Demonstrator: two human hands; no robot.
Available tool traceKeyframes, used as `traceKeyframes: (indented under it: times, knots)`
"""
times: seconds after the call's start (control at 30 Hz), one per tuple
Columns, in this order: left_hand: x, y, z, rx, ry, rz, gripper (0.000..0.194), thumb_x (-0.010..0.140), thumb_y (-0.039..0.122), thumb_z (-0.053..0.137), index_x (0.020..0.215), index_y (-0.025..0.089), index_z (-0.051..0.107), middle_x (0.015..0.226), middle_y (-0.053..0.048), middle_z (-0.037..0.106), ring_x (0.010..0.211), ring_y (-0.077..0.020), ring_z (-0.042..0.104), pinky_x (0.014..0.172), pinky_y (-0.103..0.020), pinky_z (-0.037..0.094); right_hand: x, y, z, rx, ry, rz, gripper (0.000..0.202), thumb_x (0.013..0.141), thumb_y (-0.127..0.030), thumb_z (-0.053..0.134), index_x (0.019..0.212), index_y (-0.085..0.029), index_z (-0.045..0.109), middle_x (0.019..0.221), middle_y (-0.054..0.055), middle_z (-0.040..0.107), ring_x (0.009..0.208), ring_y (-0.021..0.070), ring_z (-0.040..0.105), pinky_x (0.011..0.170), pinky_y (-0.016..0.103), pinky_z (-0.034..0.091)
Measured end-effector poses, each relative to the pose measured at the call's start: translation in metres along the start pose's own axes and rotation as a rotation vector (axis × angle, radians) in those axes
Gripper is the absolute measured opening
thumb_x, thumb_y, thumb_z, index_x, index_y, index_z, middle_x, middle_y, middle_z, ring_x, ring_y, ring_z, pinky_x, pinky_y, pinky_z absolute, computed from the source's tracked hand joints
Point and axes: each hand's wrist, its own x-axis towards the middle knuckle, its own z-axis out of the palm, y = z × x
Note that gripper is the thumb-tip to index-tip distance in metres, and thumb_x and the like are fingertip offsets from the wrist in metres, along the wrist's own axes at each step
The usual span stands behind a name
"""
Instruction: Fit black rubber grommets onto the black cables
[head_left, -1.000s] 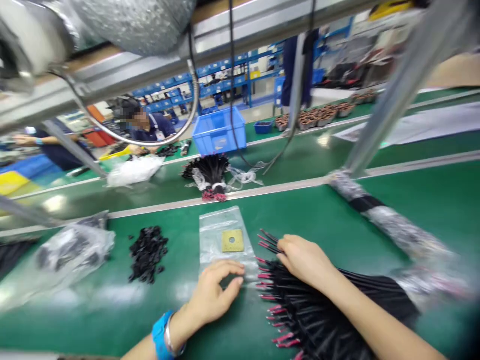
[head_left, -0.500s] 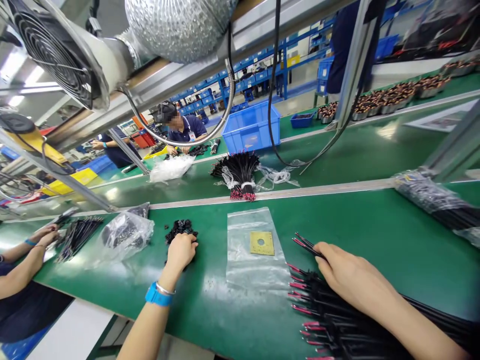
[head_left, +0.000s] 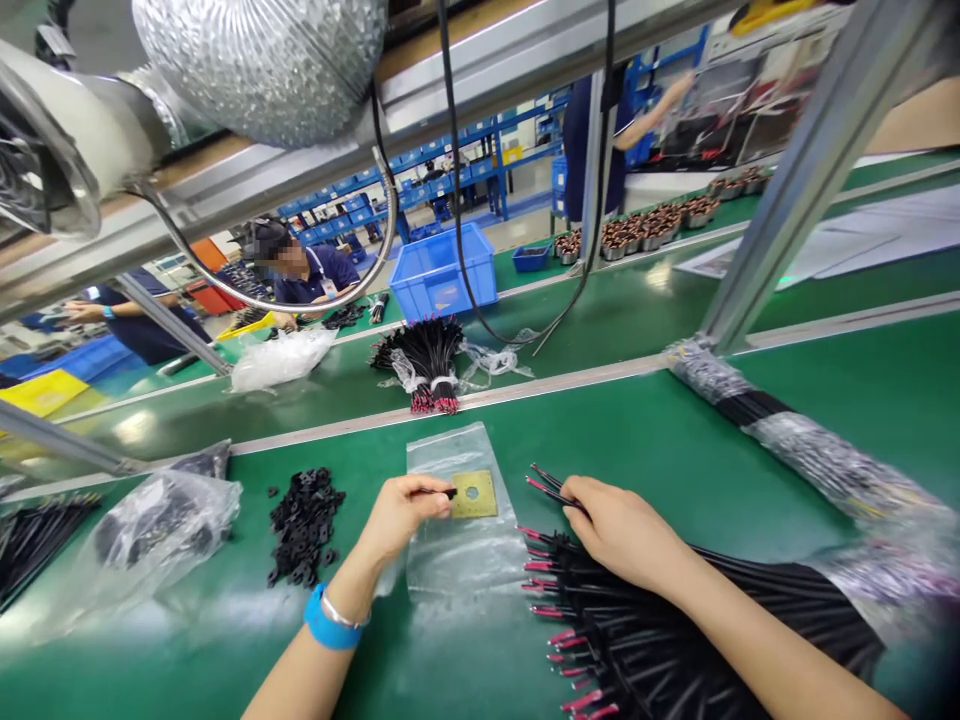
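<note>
My left hand (head_left: 396,518) pinches a small black part (head_left: 448,493) between thumb and fingertips, at the left edge of a yellow square plate with a round hole (head_left: 486,496). That plate lies on a clear plastic bag (head_left: 454,565). Left of the hand is a pile of small black parts (head_left: 306,525). My right hand (head_left: 622,530) is closed round a few black cables (head_left: 551,487), whose red and black wire ends point left. Beneath that forearm spreads a large heap of black cables (head_left: 660,640) with red-tipped ends.
Plastic-wrapped cables (head_left: 810,440) lie at the right. A crumpled plastic bag (head_left: 161,530) sits at the left. Behind the metal strip are tied cable bundles (head_left: 431,360) and a blue bin (head_left: 442,270). A metal post (head_left: 787,180) rises at right. A co-worker (head_left: 307,265) sits across the bench.
My left hand has left the black pile and moved right to the yellow plate, with a small black part in its fingers. My right hand still holds the cables. The view has turned rightward.
</note>
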Motion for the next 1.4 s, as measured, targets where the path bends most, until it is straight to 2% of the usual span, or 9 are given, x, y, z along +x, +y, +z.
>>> traceKeyframes:
  times: [0.13,0.27,0.43,0.6,0.73,0.9,1.13,1.27,1.4]
  knots:
    - [0.011,0.014,0.036,0.069,-0.067,0.115,0.017,0.079,0.023,0.058,0.089,0.018,0.072,0.085,-0.009,0.072,0.079,-0.0220,0.066,0.077,-0.037,0.051,-0.001,-0.003,-0.005,0.096,0.074,-0.019,0.007,0.085,-0.020,0.042,0.083,-0.022,0.048,0.075,0.000,0.059,0.064,0.0161,0.053,0.061,0.026,0.035]
    - [0.010,0.018,0.049,0.140,-0.094,0.181,0.021,0.075,0.017,0.060,0.092,0.024,0.070,0.088,-0.007,0.070,0.092,-0.0249,0.061,0.092,-0.041,0.042,-0.002,-0.007,-0.007,0.190,0.123,-0.031,0.002,0.084,-0.024,0.046,0.084,-0.023,0.048,0.068,-0.003,0.054,0.059,0.0144,0.048,0.058,0.025,0.033]
    - [0.014,0.022,0.050,0.056,-0.104,0.142,0.030,0.069,0.014,0.062,0.098,0.024,0.065,0.076,-0.002,0.067,0.082,-0.0223,0.061,0.085,-0.036,0.043,-0.003,-0.009,-0.012,0.343,0.178,-0.089,0.005,0.081,-0.023,0.048,0.076,-0.022,0.048,0.063,-0.005,0.048,0.057,0.0124,0.043,0.057,0.024,0.033]
    - [0.018,0.039,0.070,-0.221,-0.038,0.027,0.018,0.080,0.026,0.054,0.096,0.020,0.050,0.070,0.001,0.060,0.062,-0.0148,0.060,0.063,-0.027,0.049,-0.001,-0.006,-0.017,0.604,0.113,-0.078,0.003,0.075,-0.020,0.054,0.073,-0.019,0.055,0.059,-0.006,0.047,0.054,0.0098,0.042,0.053,0.021,0.033]
    - [0.015,0.054,0.083,-0.437,-0.043,-0.035,0.021,0.080,0.035,0.058,0.089,0.020,0.046,0.071,0.004,0.055,0.063,-0.0120,0.062,0.070,-0.030,0.054,0.000,-0.004,-0.019,0.646,0.102,-0.051,0.008,0.076,-0.022,0.056,0.072,-0.017,0.060,0.059,-0.004,0.054,0.054,0.0093,0.046,0.051,0.020,0.034]
    - [0.010,0.059,0.087,-0.783,-0.011,-0.144,0.029,0.070,0.034,0.074,0.082,0.019,0.052,0.069,0.006,0.050,0.061,-0.0087,0.058,0.076,-0.034,0.055,0.001,-0.005,-0.018,0.621,0.128,-0.059,0.011,0.076,-0.022,0.056,0.068,-0.016,0.062,0.059,-0.003,0.055,0.054,0.0093,0.046,0.052,0.020,0.035]
    - [0.008,0.051,0.087,-0.637,-0.012,-0.026,0.028,0.067,0.028,0.078,0.082,0.018,0.057,0.072,0.003,0.059,0.066,-0.0098,0.059,0.065,-0.020,0.049,0.001,-0.007,-0.019,0.560,0.174,-0.086,0.010,0.073,-0.018,0.058,0.066,-0.016,0.063,0.056,-0.004,0.053,0.051,0.0085,0.045,0.049,0.019,0.033]
    - [0.011,0.050,0.091,-0.793,-0.081,-0.160,0.051,0.052,0.023,0.087,0.095,0.022,0.059,0.080,0.003,0.062,0.070,-0.0128,0.064,0.064,-0.022,0.050,0.000,-0.006,-0.022,0.533,0.181,-0.118,0.004,0.069,-0.016,0.061,0.065,-0.017,0.061,0.058,-0.005,0.052,0.051,0.0076,0.045,0.050,0.018,0.033]
    - [0.015,0.050,0.096,-0.797,-0.188,-0.222,0.033,0.052,0.026,0.087,0.076,0.015,0.067,0.072,0.000,0.067,0.059,-0.0099,0.060,0.059,-0.020,0.048,0.000,-0.007,-0.024,0.514,0.183,-0.117,0.004,0.067,-0.013,0.060,0.066,-0.017,0.057,0.055,-0.007,0.048,0.050,0.0073,0.044,0.049,0.017,0.033]
